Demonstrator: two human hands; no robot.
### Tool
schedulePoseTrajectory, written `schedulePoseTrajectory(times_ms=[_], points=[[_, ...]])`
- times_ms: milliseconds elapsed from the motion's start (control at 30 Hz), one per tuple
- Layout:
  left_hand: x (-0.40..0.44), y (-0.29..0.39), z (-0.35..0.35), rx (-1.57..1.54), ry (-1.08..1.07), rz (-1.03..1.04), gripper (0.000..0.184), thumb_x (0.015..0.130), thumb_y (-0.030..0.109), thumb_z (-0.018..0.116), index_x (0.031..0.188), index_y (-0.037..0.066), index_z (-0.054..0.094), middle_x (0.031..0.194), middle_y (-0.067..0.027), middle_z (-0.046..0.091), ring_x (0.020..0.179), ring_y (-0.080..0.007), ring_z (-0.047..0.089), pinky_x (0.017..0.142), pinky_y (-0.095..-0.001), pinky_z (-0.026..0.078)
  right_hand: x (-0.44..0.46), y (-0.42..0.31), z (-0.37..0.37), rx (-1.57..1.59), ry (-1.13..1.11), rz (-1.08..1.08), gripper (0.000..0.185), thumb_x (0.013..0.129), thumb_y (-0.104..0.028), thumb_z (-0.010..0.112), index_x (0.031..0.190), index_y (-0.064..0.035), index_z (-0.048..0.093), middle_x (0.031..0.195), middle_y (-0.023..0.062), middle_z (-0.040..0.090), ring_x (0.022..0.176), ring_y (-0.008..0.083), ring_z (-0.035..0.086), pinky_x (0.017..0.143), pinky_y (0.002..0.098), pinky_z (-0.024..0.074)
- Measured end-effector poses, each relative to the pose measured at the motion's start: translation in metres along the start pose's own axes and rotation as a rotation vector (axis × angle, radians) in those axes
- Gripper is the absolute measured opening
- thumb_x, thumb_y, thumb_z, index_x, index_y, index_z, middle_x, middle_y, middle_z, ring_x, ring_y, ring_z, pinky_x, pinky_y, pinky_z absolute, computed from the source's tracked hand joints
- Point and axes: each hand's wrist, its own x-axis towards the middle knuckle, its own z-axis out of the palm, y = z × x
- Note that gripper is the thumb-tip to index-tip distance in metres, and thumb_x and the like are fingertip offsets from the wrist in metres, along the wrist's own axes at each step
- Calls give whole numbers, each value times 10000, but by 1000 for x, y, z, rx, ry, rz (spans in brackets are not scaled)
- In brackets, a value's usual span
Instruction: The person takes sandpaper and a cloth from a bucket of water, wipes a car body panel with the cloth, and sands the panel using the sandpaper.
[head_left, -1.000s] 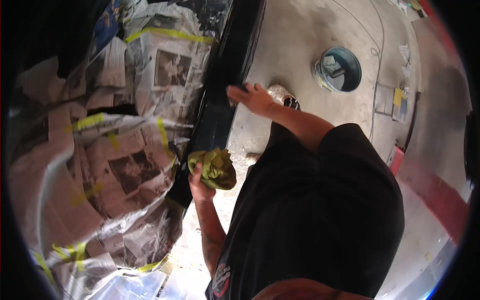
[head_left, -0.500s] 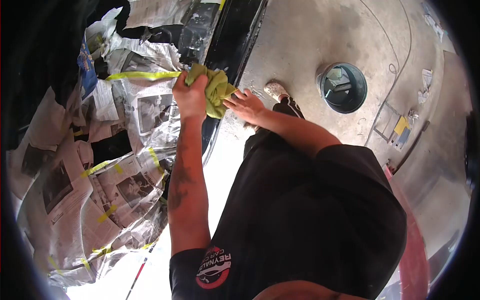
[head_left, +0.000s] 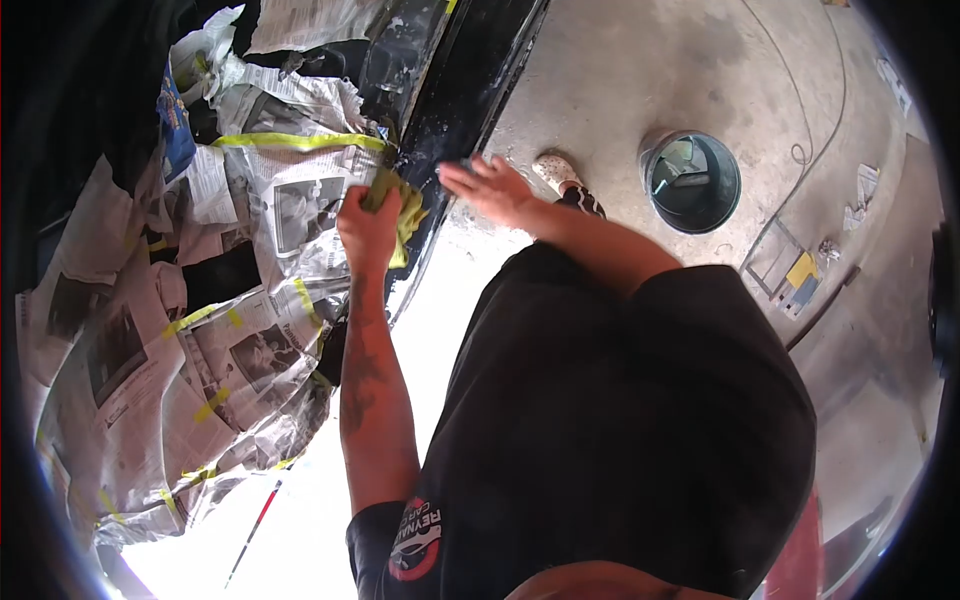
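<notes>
My left hand (head_left: 368, 232) is closed round a bunched yellow-green cloth (head_left: 408, 222). The cloth lies against the edge of a black car panel (head_left: 452, 112), beside newspaper sheets (head_left: 305, 215) held down with strips of yellow tape (head_left: 300, 141). Part of the cloth is hidden under my fingers. To the right, my right hand (head_left: 492, 192) is stretched out near the panel's outer edge, with nothing in it. Its fingers are apart and slightly blurred; whether the tips touch the panel I cannot tell.
A dark bucket (head_left: 736, 190) with water and some blocks or pads in it stands on the concrete floor (head_left: 610, 75). A hose or cable (head_left: 822, 140) runs along the right. A small frame (head_left: 775, 262) lies there with a yellow piece (head_left: 802, 270). My shoe (head_left: 553, 172) shows beyond my right arm.
My right hand has let go of the cloth and is now apart from it. My left hand has moved down slightly with the cloth, towards me along the panel's edge.
</notes>
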Motion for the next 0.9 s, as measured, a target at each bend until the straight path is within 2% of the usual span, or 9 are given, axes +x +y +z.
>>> schedulePoseTrajectory(times_ms=[100, 167, 267, 433, 533, 600, 667, 767, 900], points=[[-40, -67, -4, 17, -4, -145, 328, 804, 271, 784, 917, -8, 655, 762, -133, 675, 676, -216, 634, 671, -376, 511, 15, 73, -73, -128, -70, 175, 844, 878, -99, 587, 1600, -269, 183, 1682, -39, 127, 1250, 336, 503, 1000, 458, 450], [-73, -114, -7, 48, 16, -211, 326, 800, 271, 785, 914, -6, 654, 772, -131, 677, 686, -219, 635, 675, -375, 511, 29, 119, -78, -277, 232, 327, 784, 855, -60, 570, 1568, -242, 299, 1657, -74, 224, 1123, 276, 539, 815, 419, 470], [-134, -173, -10, 40, -9, -350, 334, 788, 282, 791, 879, -3, 641, 754, -129, 671, 683, -236, 633, 672, -379, 507, 38, 101, -96, -219, 198, 512, 655, 899, -105, 509, 1526, -226, 364, 1610, -58, 310, 1152, 264, 514, 855, 437, 430], [-233, -221, -5, 68, -70, -517, 344, 785, 299, 796, 900, 12, 646, 776, -151, 682, 711, -277, 653, 702, -404, 522, 9, -12, -28, -141, 69, 75, 607, 915, -134, 521, 1508, -199, 410, 1596, -15, 320, 1148, 248, 505, 843, 382, 452], [-281, -245, 0, 154, -115, -522, 363, 773, 304, 813, 905, 4, 657, 807, -175, 692, 754, -301, 667, 727, -429, 529, 10, 7, -46, -212, -30, -43, 634, 917, -124, 527, 1528, -204, 376, 1597, -23, 324, 1195, 280, 498, 913, 348, 429], [-298, -234, -3, 120, -126, -613, 351, 772, 288, 811, 898, -3, 660, 805, -173, 691, 750, -297, 665, 720, -429, 526, 21, 57, -42, -139, 48, 176, 697, 932, -166, 515, 1581, -234, 267, 1646, -41, 248, 1289, 291, 482, 985, 450, 415], [-315, -241, 1, 79, -98, -694, 339, 771, 273, 810, 894, -7, 664, 804, -167, 693, 747, -291, 664, 714, -429, 523, 37, 88, -99, -318, 55, 418, 656, 933, -144, 483, 1562, -220, 309, 1605, -42, 339, 1212, 286, 515, 969, 471, 416], [-341, -256, 5, 41, -80, -778, 326, 772, 259, 806, 898, -10, 672, 803, -159, 695, 744, -280, 660, 709, -426, 519, 50, 97, -79, -471, 320, 438, 618, 909, -130, 488, 1516, -206, 400, 1583, -43, 374, 1107, 284, 531, 923, 467, 421], [-347, -244, 4, 42, -112, -829, 329, 773, 261, 802, 913, -12, 681, 808, -150, 698, 754, -265, 656, 719, -422, 517, 44, 5, -41, -216, 162, 282, 566, 896, -138, 515, 1454, -234, 497, 1585, -70, 349, 1063, 289, 511, 847, 444, 451]])
